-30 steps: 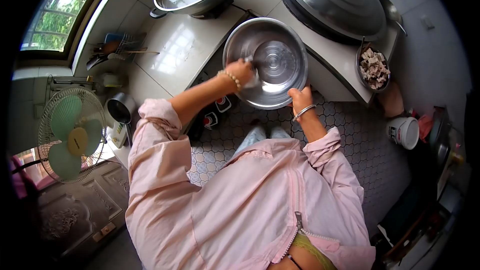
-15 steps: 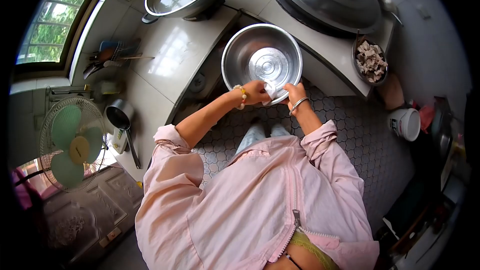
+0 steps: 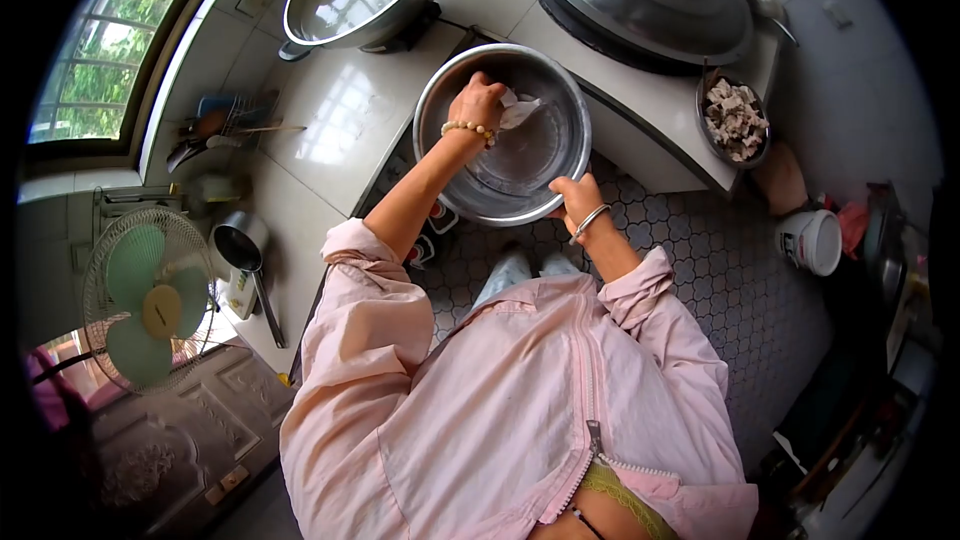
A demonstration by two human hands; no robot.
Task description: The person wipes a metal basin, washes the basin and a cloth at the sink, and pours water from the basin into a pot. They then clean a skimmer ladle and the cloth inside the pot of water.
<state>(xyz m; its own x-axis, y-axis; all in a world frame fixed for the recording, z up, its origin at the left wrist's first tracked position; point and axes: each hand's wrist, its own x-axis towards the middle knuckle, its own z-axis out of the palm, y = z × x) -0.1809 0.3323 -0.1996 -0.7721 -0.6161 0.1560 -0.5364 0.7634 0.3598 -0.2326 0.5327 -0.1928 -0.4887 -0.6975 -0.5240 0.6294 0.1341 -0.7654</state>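
A metal basin [image 3: 470, 202] is held up in front of my body, its open top facing me. My left hand [image 3: 478, 105], with a beaded bracelet at the wrist, reaches inside it. The fingers are closed on a crumpled white tissue [image 3: 521, 112] that lies against the inner wall. My right hand [image 3: 578, 202], with a silver bangle, grips the near right rim, thumb on the edge; the fingers beneath are mostly hidden.
A wide pan [image 3: 360, 0] and a large lidded wok [image 3: 650, 0] stand on the counter. Near its right end sits a bowl of chopped pieces [image 3: 736, 120]. A small saucepan [image 3: 241, 242], a fan [image 3: 150, 300] and a white bucket [image 3: 810, 242] are around me.
My left hand has moved from the near rim to the far left inside of the basin with the tissue. The basin has shifted slightly left; my right hand still holds its rim.
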